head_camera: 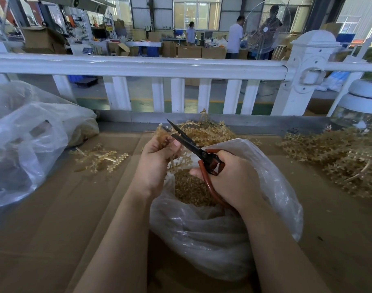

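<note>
While left fingers (174, 145) pinch a plastic sprig (162, 132), right fingers (227, 157) grip open scissors (187, 141).

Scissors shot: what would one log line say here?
left hand: holds sprig | right hand: holds scissors, blades open at sprig | bag: below hands

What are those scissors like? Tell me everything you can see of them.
The scissors have two long, dark, pointed blades that look like metal, joined at a pivot, and reddish-brown handle loops, seemingly coated. The right hand grips the handles, fingers through a loop. The blades stand slightly open, pointing up and away to the left, with a stem of the tan beaded sprig between them; the left hand pinches that sprig. The scissors are held in the air above an open clear plastic bag.
</note>
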`<state>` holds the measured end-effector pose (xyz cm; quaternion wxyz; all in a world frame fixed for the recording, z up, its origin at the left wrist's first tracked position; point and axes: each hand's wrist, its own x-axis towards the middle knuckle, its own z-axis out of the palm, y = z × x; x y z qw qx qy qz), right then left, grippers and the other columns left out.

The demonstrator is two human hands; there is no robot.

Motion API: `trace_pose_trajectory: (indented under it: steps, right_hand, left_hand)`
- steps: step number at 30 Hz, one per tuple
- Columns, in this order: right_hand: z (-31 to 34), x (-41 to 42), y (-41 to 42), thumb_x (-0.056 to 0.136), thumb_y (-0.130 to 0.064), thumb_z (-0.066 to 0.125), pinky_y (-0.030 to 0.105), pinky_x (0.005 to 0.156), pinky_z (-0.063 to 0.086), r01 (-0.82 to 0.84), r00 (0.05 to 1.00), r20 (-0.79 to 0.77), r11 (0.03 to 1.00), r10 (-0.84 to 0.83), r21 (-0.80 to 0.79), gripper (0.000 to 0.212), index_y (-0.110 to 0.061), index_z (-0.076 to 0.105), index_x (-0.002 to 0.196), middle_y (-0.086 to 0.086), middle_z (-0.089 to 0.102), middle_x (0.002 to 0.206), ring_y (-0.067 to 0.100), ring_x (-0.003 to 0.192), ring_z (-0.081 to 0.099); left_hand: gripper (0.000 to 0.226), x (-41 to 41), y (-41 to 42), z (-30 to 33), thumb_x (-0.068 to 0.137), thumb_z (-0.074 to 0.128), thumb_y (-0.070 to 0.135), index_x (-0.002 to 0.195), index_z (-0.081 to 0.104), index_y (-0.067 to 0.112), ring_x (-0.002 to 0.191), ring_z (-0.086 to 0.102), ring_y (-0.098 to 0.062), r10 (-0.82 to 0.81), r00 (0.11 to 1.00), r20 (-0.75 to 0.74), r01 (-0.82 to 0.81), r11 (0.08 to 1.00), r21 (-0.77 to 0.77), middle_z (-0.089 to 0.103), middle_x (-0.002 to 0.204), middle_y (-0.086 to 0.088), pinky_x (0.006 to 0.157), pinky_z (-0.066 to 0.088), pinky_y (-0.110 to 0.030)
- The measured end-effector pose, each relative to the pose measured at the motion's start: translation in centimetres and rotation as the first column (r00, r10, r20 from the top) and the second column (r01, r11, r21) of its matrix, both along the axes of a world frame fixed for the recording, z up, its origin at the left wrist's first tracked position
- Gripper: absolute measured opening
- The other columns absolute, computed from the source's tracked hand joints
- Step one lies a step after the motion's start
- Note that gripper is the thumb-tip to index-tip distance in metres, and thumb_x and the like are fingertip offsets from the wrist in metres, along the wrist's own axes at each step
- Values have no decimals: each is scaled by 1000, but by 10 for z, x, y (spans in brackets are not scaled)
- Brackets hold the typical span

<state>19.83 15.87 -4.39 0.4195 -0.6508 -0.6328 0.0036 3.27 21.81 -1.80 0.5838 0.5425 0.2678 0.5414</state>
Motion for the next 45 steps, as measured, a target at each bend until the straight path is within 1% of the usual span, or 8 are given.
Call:
trace_pose_trajectory:
  steps: [3,7,12,22,26,32,37,45]
  right_hand:
    - [1,1,0,65,-93,43,7,62,41,12,1000,19,1000,-12,-4,71,-34,65,98,-28,56,74,-8,68,54]
    - [2,1,0,66,-90,45,4,62,37,16,999,39,1000,-16,10,74,-30,68,102,-25,58,79,-3,70,54]
    - [0,2,0,68,-89,47,13,65,50,20,999,43,999,-22,40,70,-28,70,96,-19,67,79,1,72,62]
    - [0,2,0,67,-91,43,6,64,43,27,999,28,999,-28,45,73,-29,70,94,-24,59,75,-2,68,58]
    - [-1,2,1,67,-92,42,12,66,50,21,999,33,998,-23,65,74,-29,70,93,-23,60,73,1,70,63]
    - [-3,3,2,66,-94,40,15,67,53,17,999,30,997,-19,70,78,-26,71,91,-20,65,75,2,70,63]
    - [0,2,1,66,-99,31,5,62,38,25,999,44,997,-28,67,85,-29,68,97,-25,54,76,-4,67,52]
    - [2,3,0,68,-94,39,24,67,57,23,998,52,997,-27,75,77,-28,69,94,-20,66,79,2,73,63]
  left_hand:
    - [14,1,-2,0,93,54,-4,93,63,7,91,55,-28,7,998,-70,-5,1000,21,60,96,-18,89,44,-41]
    - [11,2,-4,1,91,56,-3,92,62,7,77,55,-14,-9,996,-92,12,999,33,59,82,-5,79,45,-26]
    - [7,3,-3,0,92,55,-3,95,60,1,73,57,-12,-13,998,-53,14,1000,20,61,79,-4,76,46,-25]
    - [18,1,1,-4,97,52,3,88,64,13,75,55,-20,38,999,-4,-38,998,44,62,78,-3,76,48,-33]
    - [16,0,3,-4,96,53,3,86,63,11,72,56,-18,31,1000,2,-31,998,46,63,76,-4,72,50,-28]
    - [13,-2,4,-4,95,55,3,85,62,8,80,55,-28,26,1000,0,-26,998,49,63,82,-11,80,48,-38]
    - [16,-1,1,-3,94,54,-2,84,62,9,72,62,-8,-18,995,-99,33,988,152,69,74,7,72,51,-21]
    - [19,0,-1,-2,94,54,-1,83,62,11,73,61,-5,-35,992,-120,55,985,166,67,72,10,75,51,-19]
